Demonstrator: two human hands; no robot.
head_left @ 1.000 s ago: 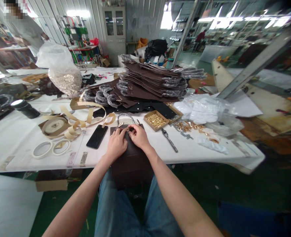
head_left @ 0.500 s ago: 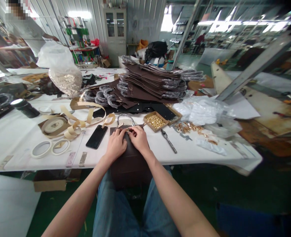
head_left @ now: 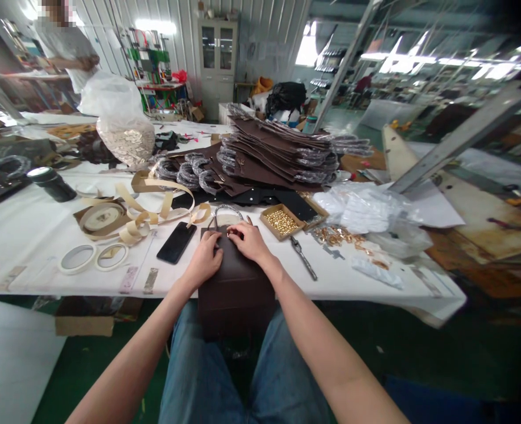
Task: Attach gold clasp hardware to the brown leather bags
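Observation:
A dark brown leather-like bag piece (head_left: 237,288) hangs over the table's front edge and down across my lap. Its looped handle (head_left: 228,208), wrapped in clear plastic, stands up at the far end. My left hand (head_left: 206,257) is closed at the piece's upper left, fingers curled near the handle's base. Just to the right, my right hand (head_left: 248,240) pinches at the upper middle of the piece. Something small with a metallic glint shows at those fingertips, too small to name. A gap separates the two hands.
Right of the bag are a carton of gold studs (head_left: 281,222), a metal hand tool (head_left: 303,259) and loose gold fittings (head_left: 339,237). Left are a phone (head_left: 176,242), tape rolls (head_left: 78,259) and a curled tan strip (head_left: 143,227). Brown pieces (head_left: 273,153) are stacked behind. A co-worker (head_left: 68,47) stands far left.
My hands, close together before, are now apart. The left has shifted left and towards me, while the right still pinches at the bag piece. The co-worker's arms have drawn in.

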